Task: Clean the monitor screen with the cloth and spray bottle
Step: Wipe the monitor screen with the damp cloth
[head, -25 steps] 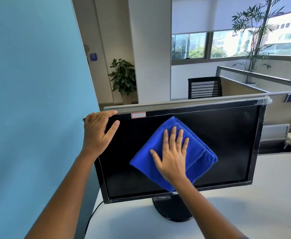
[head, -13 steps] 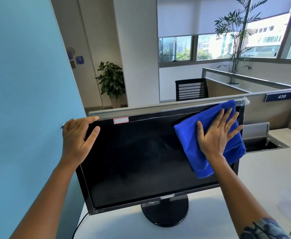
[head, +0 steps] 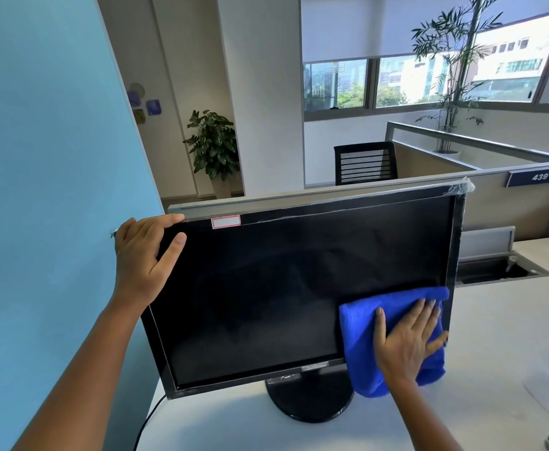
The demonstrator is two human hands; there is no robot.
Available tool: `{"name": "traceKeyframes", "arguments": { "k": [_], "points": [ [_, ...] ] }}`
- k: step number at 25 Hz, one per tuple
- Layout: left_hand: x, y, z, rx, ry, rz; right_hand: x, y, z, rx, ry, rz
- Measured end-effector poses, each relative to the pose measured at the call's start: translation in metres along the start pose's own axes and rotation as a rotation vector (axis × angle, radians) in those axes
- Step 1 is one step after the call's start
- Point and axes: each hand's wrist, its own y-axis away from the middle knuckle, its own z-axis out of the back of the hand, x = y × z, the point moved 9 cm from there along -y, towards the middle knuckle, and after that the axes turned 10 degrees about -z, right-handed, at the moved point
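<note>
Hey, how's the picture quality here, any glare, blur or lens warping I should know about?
Head view: daylight from the windows blows out the buildings outside; the monitor screen shows faint streaky reflections, no hard glare; the wide lens bends the monitor's edges and the partition rail; both hands and the blue cloth look sharp.

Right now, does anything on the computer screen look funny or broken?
Nothing looks broken. One odd bit: crinkled clear plastic wrap sticks out at the top right corner of the monitor, like leftover packaging. The right hand presses the blue cloth on the lower right corner; the left hand grips the top left.
</note>
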Motion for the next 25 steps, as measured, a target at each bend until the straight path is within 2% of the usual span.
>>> {"name": "traceKeyframes", "arguments": {
  "k": [5,10,13,16,21,23,25],
  "points": [
    [0.000,0.000,0.000,0.006,0.001,0.006,-0.011,0.011,-0.009,0.063,0.037,0.002],
    [0.000,0.000,-0.001,0.006,0.011,0.011,0.045,-0.012,0.008,0.036,-0.152,0.035],
    [0.001,0.000,-0.002,0.004,0.015,0.021,0.085,-0.012,0.014,0.036,-0.184,0.060],
    [0.002,0.001,-0.001,-0.004,0.016,0.028,0.124,0.012,0.008,0.064,-0.111,0.191],
    [0.001,0.001,-0.001,-0.008,0.015,0.021,0.141,0.096,-0.038,0.176,0.165,0.620],
    [0.000,0.001,-0.001,-0.007,0.015,0.016,0.119,0.117,-0.054,0.213,0.254,0.670],
    [0.000,0.001,0.000,-0.010,0.008,0.014,0.096,0.121,-0.059,0.244,0.288,0.632]
  ]
}}
